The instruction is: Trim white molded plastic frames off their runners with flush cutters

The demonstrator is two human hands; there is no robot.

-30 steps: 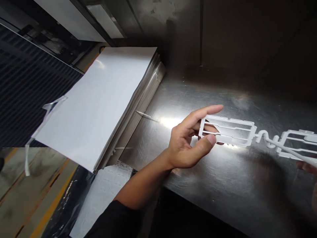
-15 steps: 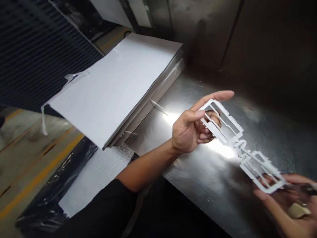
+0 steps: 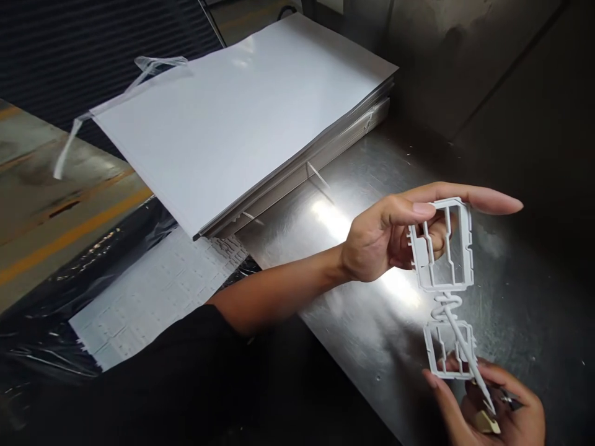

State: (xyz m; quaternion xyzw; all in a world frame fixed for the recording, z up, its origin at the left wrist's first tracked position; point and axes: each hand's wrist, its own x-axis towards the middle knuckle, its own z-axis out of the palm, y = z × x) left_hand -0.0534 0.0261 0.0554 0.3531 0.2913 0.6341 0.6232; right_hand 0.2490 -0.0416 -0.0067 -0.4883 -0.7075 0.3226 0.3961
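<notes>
Pinching linked white plastic frames [image 3: 444,287], left hand [image 3: 377,238] and right hand [image 3: 518,409] could snap the curved connector [image 3: 449,301] by twisting.

- The right hand [image 3: 523,409] is cut off by the near edge, its wrist out of sight.
- A cream-and-dark object [image 3: 487,422] held in that hand is partly covered by the fingers and the white runner [image 3: 463,347]; its kind cannot be told.
- The left hand [image 3: 376,235] has curled fingers partly behind the far white frame [image 3: 421,254], and its thumb covers that frame's far left corner.
- The black sleeve [image 3: 186,365] hides part of the pale moulded sheet [image 3: 149,297]; the stack [image 3: 242,124] overlaps its far end.
- The dark ribbed panel [image 3: 93,37] runs past the left and far edges.
- Specks on the metal table [image 3: 325,322] are too small to identify.
</notes>
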